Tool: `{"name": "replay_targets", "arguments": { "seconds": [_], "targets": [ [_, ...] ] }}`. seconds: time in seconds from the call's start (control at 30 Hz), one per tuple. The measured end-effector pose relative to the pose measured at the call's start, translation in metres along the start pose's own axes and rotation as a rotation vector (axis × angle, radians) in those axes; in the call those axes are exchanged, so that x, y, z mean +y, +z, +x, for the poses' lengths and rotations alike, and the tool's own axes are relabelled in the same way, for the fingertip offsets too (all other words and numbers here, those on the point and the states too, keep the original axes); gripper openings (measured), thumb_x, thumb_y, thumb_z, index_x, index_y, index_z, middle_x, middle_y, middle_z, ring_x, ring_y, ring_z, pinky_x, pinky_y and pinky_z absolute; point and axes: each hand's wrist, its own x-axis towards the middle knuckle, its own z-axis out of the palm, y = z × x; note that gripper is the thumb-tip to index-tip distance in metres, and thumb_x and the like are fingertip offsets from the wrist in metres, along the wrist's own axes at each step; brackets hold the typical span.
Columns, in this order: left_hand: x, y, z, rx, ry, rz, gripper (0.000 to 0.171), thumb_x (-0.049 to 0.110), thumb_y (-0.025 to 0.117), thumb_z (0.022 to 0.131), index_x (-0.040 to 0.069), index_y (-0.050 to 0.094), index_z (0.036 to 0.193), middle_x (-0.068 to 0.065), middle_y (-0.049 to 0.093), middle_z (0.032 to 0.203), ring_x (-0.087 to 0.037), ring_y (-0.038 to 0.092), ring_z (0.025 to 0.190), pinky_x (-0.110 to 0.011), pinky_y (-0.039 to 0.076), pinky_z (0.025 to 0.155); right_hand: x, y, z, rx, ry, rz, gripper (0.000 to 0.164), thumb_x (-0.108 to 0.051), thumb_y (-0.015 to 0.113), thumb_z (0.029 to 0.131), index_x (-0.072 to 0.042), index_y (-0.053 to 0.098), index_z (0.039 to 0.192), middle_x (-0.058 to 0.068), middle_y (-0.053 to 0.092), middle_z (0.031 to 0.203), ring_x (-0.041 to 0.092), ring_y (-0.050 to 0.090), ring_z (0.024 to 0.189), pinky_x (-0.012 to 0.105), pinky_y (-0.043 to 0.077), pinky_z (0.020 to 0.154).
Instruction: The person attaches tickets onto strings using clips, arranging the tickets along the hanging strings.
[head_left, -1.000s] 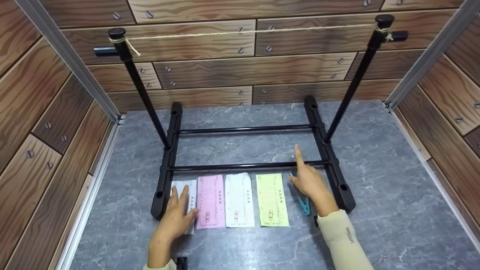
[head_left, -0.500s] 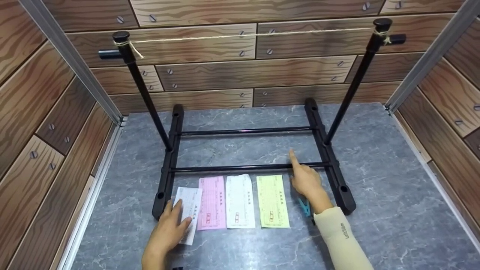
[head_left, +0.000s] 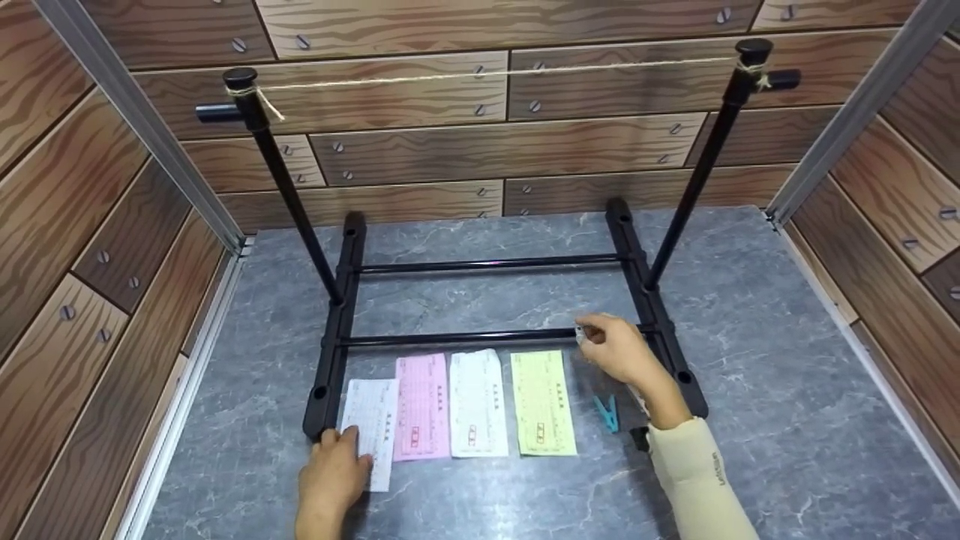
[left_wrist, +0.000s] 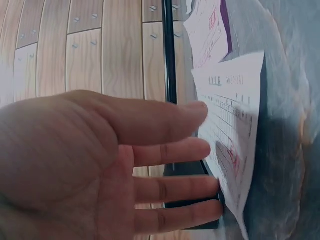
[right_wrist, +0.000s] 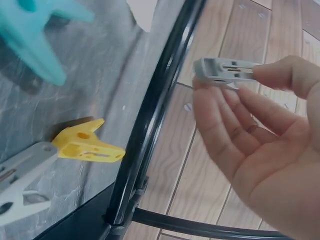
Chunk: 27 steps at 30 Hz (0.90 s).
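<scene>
My left hand (head_left: 332, 472) is at the lower left end of a pale printed slip (head_left: 373, 412), its fairly straight fingers touching the slip's edge. In the left wrist view the slip's near end curves up slightly. My right hand (head_left: 619, 349) pinches a grey clothespin (right_wrist: 227, 70) between thumb and fingers, raised near the front crossbar of the black rack. To the right of the leftmost slip lie a pink slip (head_left: 421, 405), a white slip (head_left: 478, 405) and a yellow-green slip (head_left: 541, 405). A teal clothespin (head_left: 607, 415) rests left of the right forearm.
A black rack with a left post (head_left: 296, 202) and right post (head_left: 694, 187) stands on the grey marbled surface (head_left: 480, 495). Twine (head_left: 420, 76) stretches between the post tops. A yellow clothespin (right_wrist: 82, 142) and another grey clothespin (right_wrist: 22, 167) lie beside the rack.
The leftmost slip has slid toward me and now lies lower than the others; my left hand has drawn back with it. The right hand has lifted, with a grey clothespin now visible in its fingers.
</scene>
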Motion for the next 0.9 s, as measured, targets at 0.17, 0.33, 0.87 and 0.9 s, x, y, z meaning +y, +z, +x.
{"name": "replay_targets", "arguments": {
  "seconds": [0.17,0.33,0.87,0.9],
  "targets": [
    [0.003,0.003,-0.001,0.019,-0.126,-0.022,0.061,0.022,0.077,0.087,-0.011,0.055,0.134,-0.038,0.050,0.119,-0.055,0.051,0.113,-0.072,0.045,0.083,-0.002,-0.004,-0.005,0.026,-0.056,0.142,0.043,-0.005,0.058,0.094,0.002,0.058,0.137,0.017,0.061,0.121,0.032,0.061,0.106,0.045,0.053,0.082],
    [0.004,0.010,-0.002,0.031,-0.217,-0.060,0.074,0.026,0.081,0.084,-0.015,0.048,0.136,-0.042,0.044,0.122,-0.059,0.051,0.110,-0.072,0.046,0.081,-0.005,-0.009,-0.006,0.059,-0.125,0.256,0.038,-0.002,0.060,0.094,0.003,0.059,0.132,0.018,0.063,0.120,0.033,0.062,0.107,0.044,0.053,0.084],
    [-0.014,0.012,0.001,0.116,-0.093,-0.146,0.067,0.003,0.073,0.080,-0.010,0.047,0.139,-0.038,0.059,0.112,-0.053,0.059,0.101,-0.062,0.049,0.078,-0.010,-0.019,-0.005,0.091,-0.201,0.463,0.033,0.005,0.061,0.093,0.007,0.059,0.126,0.021,0.066,0.115,0.031,0.062,0.102,0.029,0.054,0.075],
    [-0.015,0.012,0.001,0.122,-0.091,-0.146,0.064,0.003,0.071,0.081,-0.009,0.048,0.139,-0.036,0.061,0.113,-0.053,0.060,0.100,-0.062,0.049,0.078,-0.010,-0.019,-0.005,0.091,-0.202,0.464,0.032,0.005,0.061,0.093,0.007,0.059,0.125,0.022,0.066,0.114,0.031,0.062,0.101,0.030,0.054,0.075]
  ]
}}
